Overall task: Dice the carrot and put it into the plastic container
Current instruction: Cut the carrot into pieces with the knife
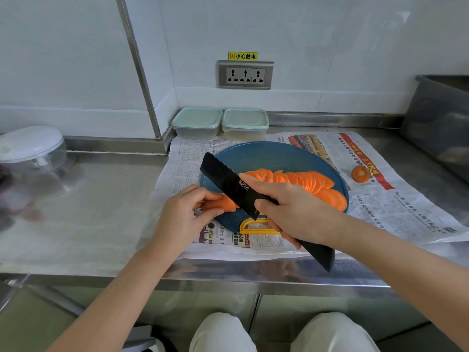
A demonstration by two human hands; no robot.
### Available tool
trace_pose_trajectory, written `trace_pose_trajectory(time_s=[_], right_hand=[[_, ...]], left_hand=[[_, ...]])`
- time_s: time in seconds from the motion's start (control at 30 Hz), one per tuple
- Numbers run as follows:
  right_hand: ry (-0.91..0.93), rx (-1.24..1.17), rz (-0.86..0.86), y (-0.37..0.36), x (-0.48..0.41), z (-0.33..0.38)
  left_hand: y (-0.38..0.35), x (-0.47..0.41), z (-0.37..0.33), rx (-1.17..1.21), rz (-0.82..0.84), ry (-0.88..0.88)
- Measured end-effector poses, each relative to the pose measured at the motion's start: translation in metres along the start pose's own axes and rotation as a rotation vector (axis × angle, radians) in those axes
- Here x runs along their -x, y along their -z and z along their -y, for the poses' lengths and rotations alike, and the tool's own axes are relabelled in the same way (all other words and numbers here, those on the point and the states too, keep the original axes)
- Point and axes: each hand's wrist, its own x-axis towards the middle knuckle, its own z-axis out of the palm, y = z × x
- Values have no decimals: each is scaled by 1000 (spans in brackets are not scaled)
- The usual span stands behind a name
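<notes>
Head view: carrot stub (224, 203) is pinched by left hand (184, 214), pointed toward 3 o'clock, against knife (225, 182) gripped by right hand (294, 212).

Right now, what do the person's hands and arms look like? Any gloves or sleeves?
No gloves and no sleeves in sight: the left hand and right hand are bare, and so are both forearms up to the picture's edge. No ring, watch or bracelet shows.

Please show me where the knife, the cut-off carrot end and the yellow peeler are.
knife (225, 181): head view, on the flat of the black blade.
carrot end (360, 174): head view, on its cut orange face.
yellow peeler (256, 231): head view, on its lower yellow bar.
</notes>
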Motion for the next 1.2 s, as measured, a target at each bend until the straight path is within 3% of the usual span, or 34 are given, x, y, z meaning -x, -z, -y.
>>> trace_pose_trajectory(time_s=[0.63,0.97,1.2], right_hand=[[-22,161,80,-5,-22,8],[54,282,-13,-24,-24,2],[10,458,104,-3,-40,15]], left_hand=[[-1,-2,-2,44,-21,45],[-3,-2,-3,110,-38,77],[-2,-3,-5,99,-48,102]])
